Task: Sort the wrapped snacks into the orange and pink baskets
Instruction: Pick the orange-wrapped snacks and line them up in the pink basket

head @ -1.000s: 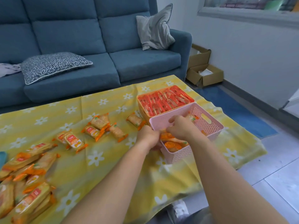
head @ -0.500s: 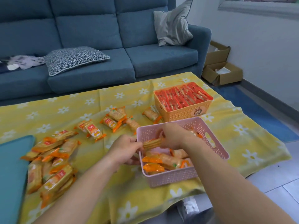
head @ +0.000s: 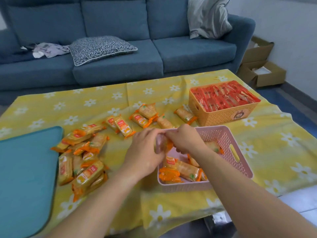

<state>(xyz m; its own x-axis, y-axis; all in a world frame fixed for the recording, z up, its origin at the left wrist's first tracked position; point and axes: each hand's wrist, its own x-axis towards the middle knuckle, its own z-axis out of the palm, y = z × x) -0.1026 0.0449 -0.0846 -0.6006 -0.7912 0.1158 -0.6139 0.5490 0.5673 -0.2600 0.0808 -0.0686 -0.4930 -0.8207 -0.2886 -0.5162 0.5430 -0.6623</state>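
Your left hand [head: 145, 150] and right hand [head: 185, 140] both pinch an orange-wrapped snack packet [head: 169, 145] over the pink plastic basket [head: 223, 134], mid-frame.

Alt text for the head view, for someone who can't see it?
Left hand and right hand pinch an orange-wrapped snack over the pink basket, holding a few more. Others lie loose on the yellow tablecloth; the orange basket is full of red packets.

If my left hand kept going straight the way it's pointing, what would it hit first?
Likely the right hand, which meets the left hand around a wrapped snack above the pink basket; depth is unclear.
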